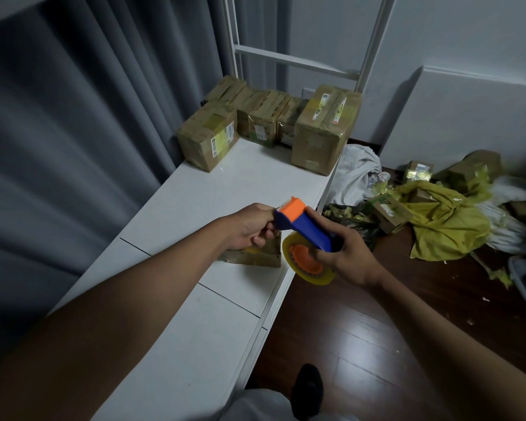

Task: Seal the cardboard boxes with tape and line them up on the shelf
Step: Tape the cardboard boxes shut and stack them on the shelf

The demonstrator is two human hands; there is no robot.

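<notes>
A blue and orange tape dispenser (304, 226) with a yellowish tape roll (308, 264) hangs over the white shelf top (195, 299). My right hand (349, 256) grips its blue handle. My left hand (249, 227) pinches at the dispenser's orange front end, where the tape comes out. Under both hands lies a small cardboard box (255, 253), mostly hidden. At the far end of the shelf stand several taped cardboard boxes in a group (264, 120), with a bigger one (325, 132) at the right edge and one (208, 136) in front at the left.
Grey curtains (73, 132) hang along the shelf's left side. A white metal frame (295, 60) rises behind the boxes. On the dark wood floor (362, 344) to the right lie more boxes (389, 212), yellow bags (447, 226) and white cloth (356, 174). My shoe (308, 390) is below.
</notes>
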